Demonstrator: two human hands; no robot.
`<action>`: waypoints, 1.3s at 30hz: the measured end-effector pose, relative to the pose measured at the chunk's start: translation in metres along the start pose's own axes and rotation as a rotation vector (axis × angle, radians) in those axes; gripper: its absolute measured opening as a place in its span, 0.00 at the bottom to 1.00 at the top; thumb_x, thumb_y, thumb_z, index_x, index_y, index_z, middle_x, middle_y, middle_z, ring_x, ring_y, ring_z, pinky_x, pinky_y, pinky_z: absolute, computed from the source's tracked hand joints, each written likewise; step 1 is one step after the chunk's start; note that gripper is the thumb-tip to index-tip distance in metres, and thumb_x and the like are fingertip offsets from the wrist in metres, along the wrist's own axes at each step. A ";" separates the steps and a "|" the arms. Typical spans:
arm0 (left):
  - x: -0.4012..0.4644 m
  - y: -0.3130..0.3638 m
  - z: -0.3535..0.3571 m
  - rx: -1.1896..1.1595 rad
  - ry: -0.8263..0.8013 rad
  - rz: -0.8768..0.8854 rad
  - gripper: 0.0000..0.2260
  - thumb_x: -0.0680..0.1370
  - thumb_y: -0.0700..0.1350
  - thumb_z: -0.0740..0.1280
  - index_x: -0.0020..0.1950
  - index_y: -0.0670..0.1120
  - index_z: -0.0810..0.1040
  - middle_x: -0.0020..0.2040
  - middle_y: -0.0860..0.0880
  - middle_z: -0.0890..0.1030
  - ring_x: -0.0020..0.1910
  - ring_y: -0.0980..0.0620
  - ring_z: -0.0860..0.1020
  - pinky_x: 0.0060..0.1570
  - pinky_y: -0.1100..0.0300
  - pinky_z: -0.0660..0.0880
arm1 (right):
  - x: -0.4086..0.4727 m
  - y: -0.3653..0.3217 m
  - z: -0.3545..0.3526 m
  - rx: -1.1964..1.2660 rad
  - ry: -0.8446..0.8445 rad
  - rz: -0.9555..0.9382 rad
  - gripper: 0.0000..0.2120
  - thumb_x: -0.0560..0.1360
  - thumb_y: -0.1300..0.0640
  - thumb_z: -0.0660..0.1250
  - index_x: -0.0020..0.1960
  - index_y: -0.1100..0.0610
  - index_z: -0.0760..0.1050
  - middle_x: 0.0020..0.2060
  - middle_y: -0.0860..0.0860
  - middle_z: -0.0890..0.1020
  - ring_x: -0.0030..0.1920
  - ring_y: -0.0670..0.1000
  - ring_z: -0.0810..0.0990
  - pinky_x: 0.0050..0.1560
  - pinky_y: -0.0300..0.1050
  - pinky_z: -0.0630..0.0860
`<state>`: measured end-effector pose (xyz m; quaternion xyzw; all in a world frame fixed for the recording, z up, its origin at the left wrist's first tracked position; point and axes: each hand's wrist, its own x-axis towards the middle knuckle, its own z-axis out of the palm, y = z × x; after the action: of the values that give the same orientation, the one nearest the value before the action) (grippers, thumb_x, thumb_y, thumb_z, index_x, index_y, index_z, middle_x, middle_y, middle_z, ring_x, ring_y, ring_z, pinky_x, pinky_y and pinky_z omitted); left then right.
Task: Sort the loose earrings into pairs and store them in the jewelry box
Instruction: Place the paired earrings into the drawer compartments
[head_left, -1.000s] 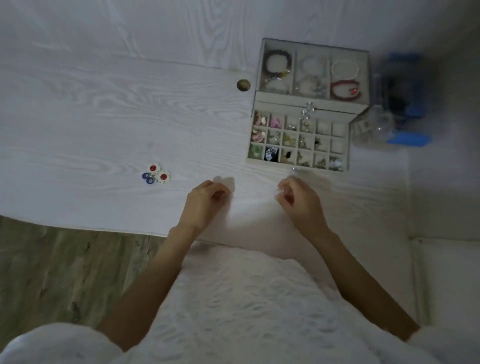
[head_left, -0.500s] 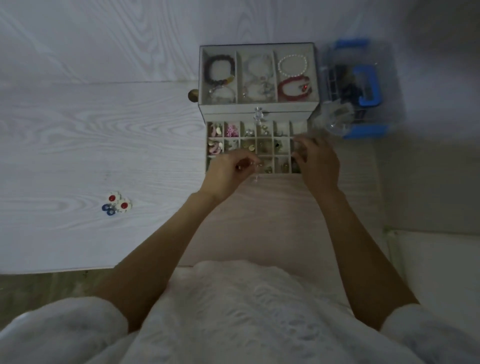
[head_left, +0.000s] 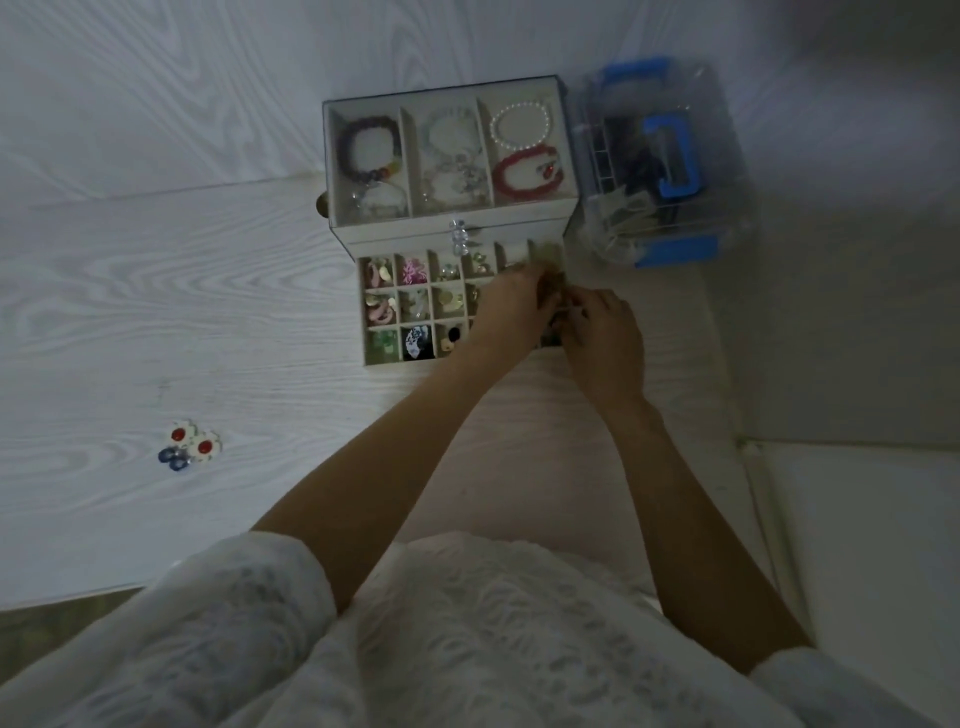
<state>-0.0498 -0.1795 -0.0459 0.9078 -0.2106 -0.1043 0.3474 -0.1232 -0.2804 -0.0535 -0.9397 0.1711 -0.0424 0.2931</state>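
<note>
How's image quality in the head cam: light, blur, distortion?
Head view: dim and bluish, with a vignette in the right corners; wide-angle bending at the table edge; both hands are motion-smeared over the jewelry box drawer, so whatever they hold is unreadable; the loose earrings stay fairly sharp; the plastic container is soft.

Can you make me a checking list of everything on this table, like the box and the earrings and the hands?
Surface: pale wood-grain table.
Job's things: jewelry box, open drawer of small compartments, many filled; bracelets in the top tray. Loose earrings, red-and-white and blue, lie apart to the left.
Clutter: clear bin with blue handle right of the box.
Hands: left hand and right hand meet over the drawer's right side; what they hold is hidden.
Cables: nothing seen.
Surroundings: white wall, wood floor, white sleeves.
</note>
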 end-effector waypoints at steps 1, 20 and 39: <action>-0.002 -0.001 0.000 -0.005 0.004 0.015 0.12 0.75 0.39 0.66 0.58 0.41 0.78 0.48 0.38 0.82 0.46 0.41 0.80 0.46 0.52 0.77 | 0.000 0.001 0.000 -0.001 -0.004 -0.005 0.16 0.74 0.63 0.63 0.62 0.57 0.74 0.54 0.58 0.78 0.52 0.59 0.74 0.44 0.44 0.67; -0.233 -0.153 -0.130 0.163 0.465 -0.418 0.13 0.75 0.45 0.65 0.59 0.47 0.76 0.47 0.48 0.80 0.45 0.47 0.75 0.42 0.54 0.74 | -0.087 -0.130 0.086 0.020 -0.418 -0.532 0.10 0.74 0.61 0.64 0.54 0.57 0.79 0.46 0.54 0.82 0.48 0.55 0.79 0.44 0.47 0.76; -0.234 -0.223 -0.187 0.146 0.096 -0.462 0.19 0.72 0.44 0.71 0.62 0.44 0.76 0.59 0.42 0.74 0.51 0.44 0.76 0.48 0.56 0.72 | -0.101 -0.242 0.175 -0.108 -0.524 -0.652 0.15 0.74 0.59 0.67 0.58 0.59 0.69 0.53 0.56 0.75 0.53 0.55 0.73 0.40 0.46 0.72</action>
<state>-0.1263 0.1863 -0.0489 0.9585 0.0123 -0.1221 0.2572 -0.1150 0.0345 -0.0594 -0.9377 -0.2133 0.1167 0.2482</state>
